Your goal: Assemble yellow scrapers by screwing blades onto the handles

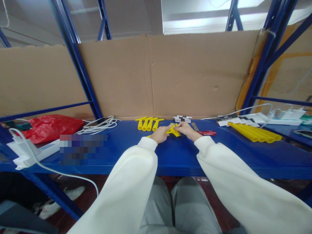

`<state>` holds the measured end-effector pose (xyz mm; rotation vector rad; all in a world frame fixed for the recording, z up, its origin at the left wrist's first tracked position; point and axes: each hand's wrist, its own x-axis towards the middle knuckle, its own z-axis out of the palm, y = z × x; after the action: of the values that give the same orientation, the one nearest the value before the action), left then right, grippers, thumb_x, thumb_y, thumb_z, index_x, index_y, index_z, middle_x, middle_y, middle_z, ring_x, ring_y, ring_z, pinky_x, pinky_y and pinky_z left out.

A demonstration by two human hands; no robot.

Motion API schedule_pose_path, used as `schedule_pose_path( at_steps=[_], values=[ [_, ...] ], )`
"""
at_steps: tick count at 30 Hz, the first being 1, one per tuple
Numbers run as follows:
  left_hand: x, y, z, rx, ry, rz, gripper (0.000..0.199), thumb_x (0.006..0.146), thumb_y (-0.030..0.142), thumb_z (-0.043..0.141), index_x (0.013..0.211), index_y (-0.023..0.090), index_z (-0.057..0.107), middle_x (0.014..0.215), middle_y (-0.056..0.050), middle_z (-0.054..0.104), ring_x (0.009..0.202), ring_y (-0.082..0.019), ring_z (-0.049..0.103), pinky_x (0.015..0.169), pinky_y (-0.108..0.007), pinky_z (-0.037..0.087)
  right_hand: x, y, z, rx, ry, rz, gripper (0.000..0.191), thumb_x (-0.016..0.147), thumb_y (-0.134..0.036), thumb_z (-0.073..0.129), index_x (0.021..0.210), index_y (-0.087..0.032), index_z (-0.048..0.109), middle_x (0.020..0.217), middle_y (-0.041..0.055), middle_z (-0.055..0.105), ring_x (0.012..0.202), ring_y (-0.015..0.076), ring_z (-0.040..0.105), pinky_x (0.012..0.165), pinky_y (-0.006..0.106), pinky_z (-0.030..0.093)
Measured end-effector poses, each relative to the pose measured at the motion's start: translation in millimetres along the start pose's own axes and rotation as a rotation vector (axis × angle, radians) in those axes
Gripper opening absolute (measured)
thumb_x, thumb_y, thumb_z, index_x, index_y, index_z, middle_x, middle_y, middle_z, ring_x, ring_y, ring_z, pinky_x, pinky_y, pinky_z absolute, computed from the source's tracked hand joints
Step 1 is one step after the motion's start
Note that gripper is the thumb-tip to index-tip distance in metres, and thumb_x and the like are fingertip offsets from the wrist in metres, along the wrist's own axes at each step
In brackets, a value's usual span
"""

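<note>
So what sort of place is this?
Probably a workshop or packing spot. There's a blue bench between metal posts, with cardboard behind it like a wall, and yellow pieces lined up on top.

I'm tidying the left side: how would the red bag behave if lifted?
The red bag looks crumpled, so it would probably sag and fold. Its glossy surface may feel slippery. Its inside is hidden, so I can't judge weight.

Loose white sleeves (133,182) with narrow cuffs (148,143) and grey trousers (192,204)
</note>
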<state>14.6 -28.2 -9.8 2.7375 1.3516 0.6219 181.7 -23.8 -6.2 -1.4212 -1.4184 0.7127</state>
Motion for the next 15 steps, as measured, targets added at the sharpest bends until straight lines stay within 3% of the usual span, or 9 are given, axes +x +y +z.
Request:
schedule_pose_path(
  at_steps=[4, 10, 15],
  values=[
    [1, 2, -1.8, 0.032, -0.005, 0.003, 0.048, 0.087, 0.01, 0.058, 0.133, 0.02, 0.062, 0.118, -0.01, 0.07, 0.111, -0.023, 0.065, 0.102, -0.033, 0.046, 4, 1, 0, 0.03, 0.014, 0.022, 0.024, 0.064, -0.016, 0.072, 0.061, -0.021, 0.048, 0.055, -0.0066, 0.05, 0.059, 0.011, 0.05, 0.061, 0.023, 0.044],
    [0, 3, -3.0, 0.11, 0.014, -0.004, 0.048, 0.089, 0.01, 0.054, 0.136, 0.019, 0.059, 0.115, -0.012, 0.069, 0.109, -0.024, 0.064, 0.098, -0.035, 0.048, 3, -5, -15, -0.002, -0.05, 0.0, 0.013, 0.068, -0.016, 0.067, 0.059, -0.018, 0.059, 0.064, -0.0005, 0.063, 0.069, 0.0149, 0.056, 0.068, 0.027, 0.044],
    [-1, 4, -3.3, 0.142, 0.012, 0.002, 0.048, 0.09, 0.011, 0.053, 0.137, 0.02, 0.058, 0.114, -0.012, 0.067, 0.11, -0.023, 0.063, 0.096, -0.034, 0.048, -3, -8, -24, -0.026, -0.118, 0.073, 0.006, 0.067, -0.017, 0.07, 0.066, -0.018, 0.064, 0.064, -0.0015, 0.062, 0.062, 0.0125, 0.051, 0.058, 0.025, 0.037]
  ],
)
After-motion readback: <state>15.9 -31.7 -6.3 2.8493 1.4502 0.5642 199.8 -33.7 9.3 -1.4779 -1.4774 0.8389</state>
